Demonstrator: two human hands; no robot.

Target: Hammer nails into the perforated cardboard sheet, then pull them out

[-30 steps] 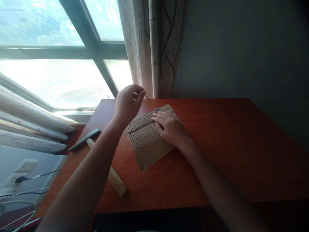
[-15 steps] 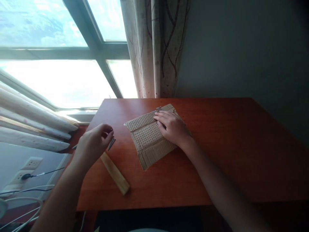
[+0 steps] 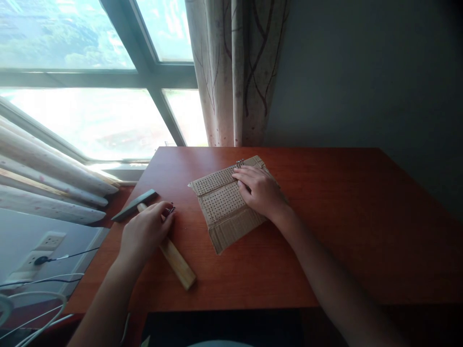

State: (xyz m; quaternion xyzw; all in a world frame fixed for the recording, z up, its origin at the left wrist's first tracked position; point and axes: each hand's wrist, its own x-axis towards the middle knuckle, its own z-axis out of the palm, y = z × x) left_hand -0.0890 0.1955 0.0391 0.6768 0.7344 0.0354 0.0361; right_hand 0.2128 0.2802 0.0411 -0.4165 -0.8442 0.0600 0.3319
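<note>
My left hand (image 3: 149,227) is closed over the hammer's handle, and its thumb and fingertips pinch some thin dark nails (image 3: 171,209). A hammer lies beneath this hand, with its dark metal head (image 3: 135,205) to the left and its wooden handle (image 3: 178,262) running toward the front; the hand hides the handle's middle. My right hand (image 3: 261,192) rests on a piece of cardboard (image 3: 227,205) pierced with rows of small holes, its fingers stretched out. Several nails (image 3: 240,163) stand in the cardboard's far edge, just beyond those fingertips.
The reddish-brown wooden table (image 3: 343,217) carries everything. A window (image 3: 108,115) and curtains (image 3: 220,72) stand behind and to the left. Wall sockets (image 3: 45,248) with a plugged-in cable (image 3: 72,258) are at the lower left.
My left hand has moved slightly right and toward me, onto the nails that lay on the table. The hammer head has come into sight. My right hand stays on the cardboard.
</note>
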